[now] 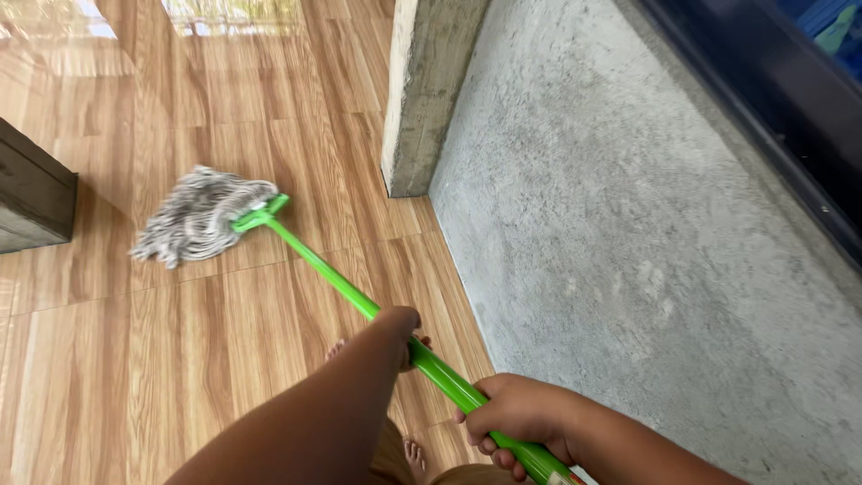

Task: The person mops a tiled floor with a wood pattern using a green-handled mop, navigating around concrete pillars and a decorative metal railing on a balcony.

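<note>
In the head view, both hands hold one bright green, thin, round mop handle (341,283), which runs as a diagonal from the lower right of the frame up to the middle left. The left hand (401,325) is closed around the handle near the centre of the lower half, further up the pole, with the forearm covering most of its fingers. The right hand (516,415) is closed around the lower end of the handle at the bottom right, its fingers wrapped fully around the pole. At the far end, the grey and white string mop head (199,216) lies spread on the glossy wooden plank floor (135,359) in the middle left, just beside a dark wooden furniture corner (31,193) at the left edge. The mop head looks a little blurred. A rough grey concrete wall (628,224) fills the right side, with a concrete pillar (422,90) at the upper middle. The floor shines, but I cannot tell which parts are wet, so how much is mopped stays unclear; I judge the mopping is in the middle. Bare toes (415,454) show at the bottom.
</note>
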